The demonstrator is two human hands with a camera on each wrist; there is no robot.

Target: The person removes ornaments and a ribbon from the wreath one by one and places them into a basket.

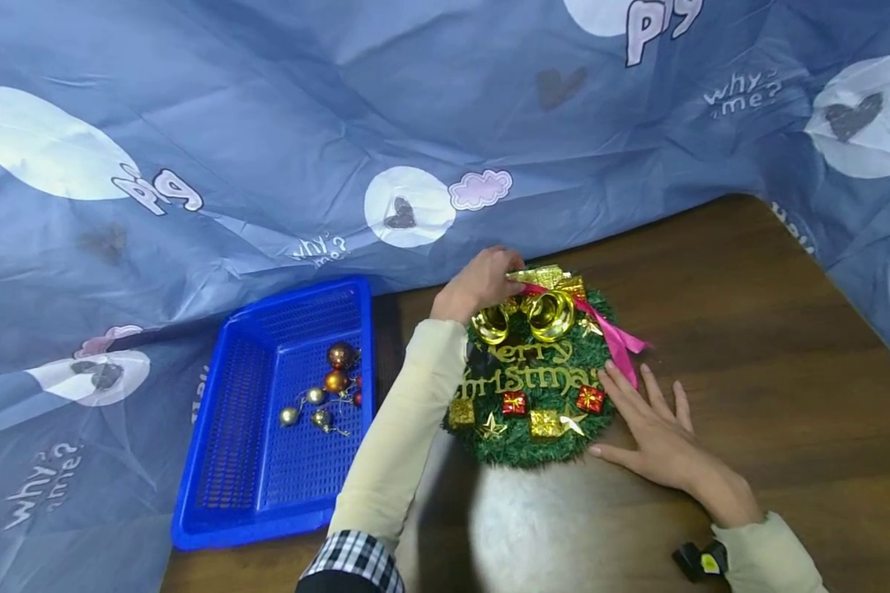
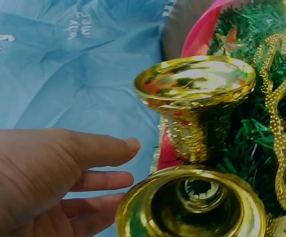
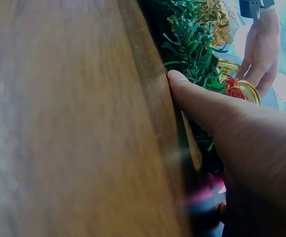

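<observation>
A green Christmas wreath (image 1: pixel 541 449) lies flat on the wooden table, with gold "Merry Christmas" lettering (image 1: pixel 530 379) across it. Two gold bells (image 1: pixel 551 316) and a pink ribbon (image 1: pixel 620 346) sit at its upper part. My left hand (image 1: pixel 482 284) reaches over the wreath's top left, by the bow; in the left wrist view its fingers (image 2: pixel 105 149) extend beside the bells with their tips apart. On the right side, my right hand (image 1: pixel 660 436) is spread, fingertips at the wreath's edge near the ribbon's end. Its thumb (image 3: pixel 192 94) touches the green tinsel from below.
Left of the wreath stands a blue plastic basket (image 1: pixel 226 412) holding several small ornaments, including a bronze ball (image 1: pixel 340 355) and a gold ball (image 1: pixel 288 416). Small red gift boxes (image 1: pixel 514 403) decorate the wreath. A blue printed cloth (image 1: pixel 282 165) hangs behind the table (image 1: pixel 771 362).
</observation>
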